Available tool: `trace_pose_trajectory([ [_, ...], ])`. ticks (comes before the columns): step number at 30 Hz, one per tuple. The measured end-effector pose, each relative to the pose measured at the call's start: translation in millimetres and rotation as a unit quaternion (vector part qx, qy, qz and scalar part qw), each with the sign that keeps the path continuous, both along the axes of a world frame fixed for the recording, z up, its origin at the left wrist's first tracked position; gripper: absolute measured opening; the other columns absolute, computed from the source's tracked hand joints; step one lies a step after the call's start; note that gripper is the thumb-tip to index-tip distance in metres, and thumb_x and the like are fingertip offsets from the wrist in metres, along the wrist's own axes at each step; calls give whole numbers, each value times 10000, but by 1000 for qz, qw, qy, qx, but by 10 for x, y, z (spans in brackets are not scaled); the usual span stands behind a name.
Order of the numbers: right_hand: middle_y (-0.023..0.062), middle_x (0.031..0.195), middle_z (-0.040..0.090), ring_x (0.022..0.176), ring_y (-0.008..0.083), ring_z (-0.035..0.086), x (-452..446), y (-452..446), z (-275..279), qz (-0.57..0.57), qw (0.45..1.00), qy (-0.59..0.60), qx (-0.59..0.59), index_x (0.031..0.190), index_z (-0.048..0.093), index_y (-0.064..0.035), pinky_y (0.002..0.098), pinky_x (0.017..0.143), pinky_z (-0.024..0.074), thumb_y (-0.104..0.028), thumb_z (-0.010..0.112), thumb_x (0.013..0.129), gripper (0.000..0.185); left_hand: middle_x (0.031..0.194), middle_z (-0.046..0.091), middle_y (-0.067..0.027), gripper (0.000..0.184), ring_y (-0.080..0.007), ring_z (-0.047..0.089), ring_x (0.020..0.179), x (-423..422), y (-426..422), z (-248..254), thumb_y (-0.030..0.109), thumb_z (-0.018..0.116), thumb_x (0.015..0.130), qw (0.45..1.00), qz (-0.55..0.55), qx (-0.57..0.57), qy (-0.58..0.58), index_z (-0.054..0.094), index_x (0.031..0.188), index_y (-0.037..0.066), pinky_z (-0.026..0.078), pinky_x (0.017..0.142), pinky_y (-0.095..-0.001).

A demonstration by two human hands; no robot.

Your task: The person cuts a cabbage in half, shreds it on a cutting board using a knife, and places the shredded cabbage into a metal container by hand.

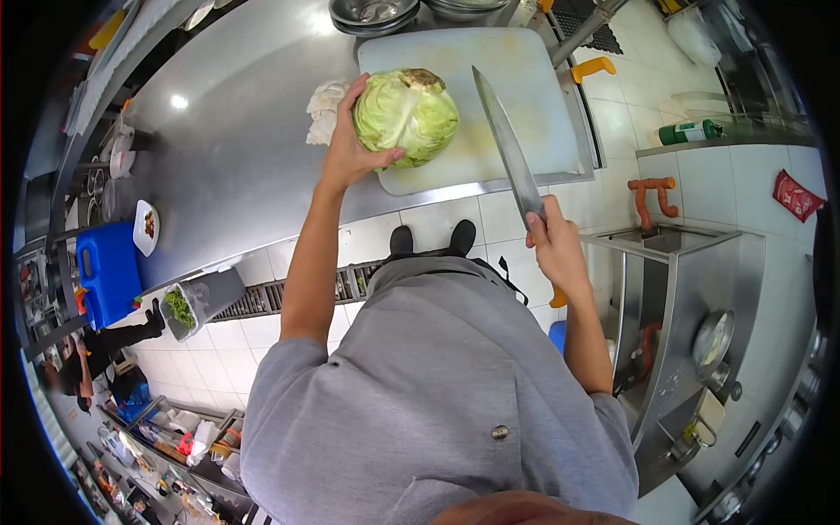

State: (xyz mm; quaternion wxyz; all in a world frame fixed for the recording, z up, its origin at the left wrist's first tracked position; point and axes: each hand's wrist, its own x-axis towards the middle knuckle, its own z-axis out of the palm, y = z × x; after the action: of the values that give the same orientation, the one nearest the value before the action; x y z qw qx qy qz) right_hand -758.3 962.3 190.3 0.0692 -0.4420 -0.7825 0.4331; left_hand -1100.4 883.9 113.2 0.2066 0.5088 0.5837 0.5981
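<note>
A round pale-green cabbage (404, 122) with a browned stem end rests at the left part of a white cutting board (516, 61). My left hand (354, 149) grips its left side, fingers and thumb spread around it. In my right hand (556, 245) is a large kitchen knife (507, 144) with an orange handle. Its blade points away from me above the board's right half, apart from the cabbage. A crumpled whitish cloth (325, 112) lies beside the board, close to my left hand.
Metal bowls (374, 13) stand at the steel counter's (227, 114) far edge. On the left are a small white dish (146, 227), a blue jerrycan (109, 276) and a bin (206, 302) with greens. A steel sink unit (682, 289) stands right. Another person (96, 359) is at far left.
</note>
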Motion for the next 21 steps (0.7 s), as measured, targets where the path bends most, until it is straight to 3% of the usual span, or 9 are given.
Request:
trace_pose_trajectory([
  [4, 150, 621, 602, 582, 357, 619, -80, -6, -35, 6, 1000, 12, 2, 1050, 435, -39, 431, 569, 460, -151, 499, 1015, 133, 1581, 238, -210, 1146, -336, 288, 1443, 69, -72, 45, 327, 927, 598, 997, 2, -26, -70, 261, 1480, 23, 253, 1197, -434],
  [6, 150, 620, 601, 580, 355, 617, -141, 15, -3, 14, 1000, 17, 18, 1056, 439, -41, 429, 568, 460, -152, 499, 1015, 132, 1574, 246, -211, 1158, -353, 286, 1440, 35, -60, -68, 313, 929, 582, 999, 11, 14, 40, 263, 1493, 53, 250, 1197, -458],
  [7, 148, 617, 598, 576, 354, 615, -168, 30, 23, 18, 999, 20, 30, 1059, 443, -43, 430, 567, 460, -153, 497, 1017, 130, 1574, 246, -211, 1158, -353, 286, 1440, 2, -72, -117, 313, 929, 582, 999, 12, 15, 37, 263, 1493, 53, 250, 1197, -458],
  [9, 146, 615, 594, 572, 353, 612, -196, 45, 46, 22, 999, 20, 41, 1063, 447, -45, 430, 566, 459, -154, 496, 1019, 127, 1538, 294, -211, 1153, -381, 302, 1418, -12, -97, -53, 294, 934, 551, 982, 21, -5, 188, 299, 1494, 99, 260, 1189, -474],
  [12, 139, 613, 587, 560, 348, 608, -251, 34, 42, 28, 998, 25, 43, 1058, 452, -44, 426, 553, 456, -146, 503, 1018, 121, 1480, 353, -210, 1126, -403, 324, 1385, 22, -123, 96, 279, 936, 527, 971, 16, -80, 225, 348, 1476, 132, 285, 1166, -498],
  [16, 133, 617, 585, 549, 341, 606, -331, -40, -49, 17, 997, 60, 54, 1048, 455, -40, 418, 540, 459, -132, 519, 1012, 118, 1472, 350, -201, 1056, -406, 347, 1356, 176, -133, 79, 286, 944, 513, 959, 33, -74, 272, 412, 1410, 117, 318, 1135, -509],
  [18, 137, 616, 582, 552, 336, 609, -284, -58, -144, 10, 997, 63, 45, 1054, 450, -39, 413, 544, 464, -129, 504, 1017, 111, 1443, 346, -198, 1034, -415, 360, 1333, 384, -120, -95, 299, 951, 517, 957, 66, 21, 280, 407, 1376, 118, 348, 1105, -524],
  [21, 143, 618, 582, 552, 332, 610, -277, -74, -274, 6, 998, 26, 49, 1066, 438, -39, 414, 542, 460, -140, 483, 1026, 118, 1391, 357, -191, 1038, -420, 374, 1309, 678, -136, -180, 308, 958, 525, 939, 131, 45, 314, 380, 1369, 128, 368, 1086, -523],
])
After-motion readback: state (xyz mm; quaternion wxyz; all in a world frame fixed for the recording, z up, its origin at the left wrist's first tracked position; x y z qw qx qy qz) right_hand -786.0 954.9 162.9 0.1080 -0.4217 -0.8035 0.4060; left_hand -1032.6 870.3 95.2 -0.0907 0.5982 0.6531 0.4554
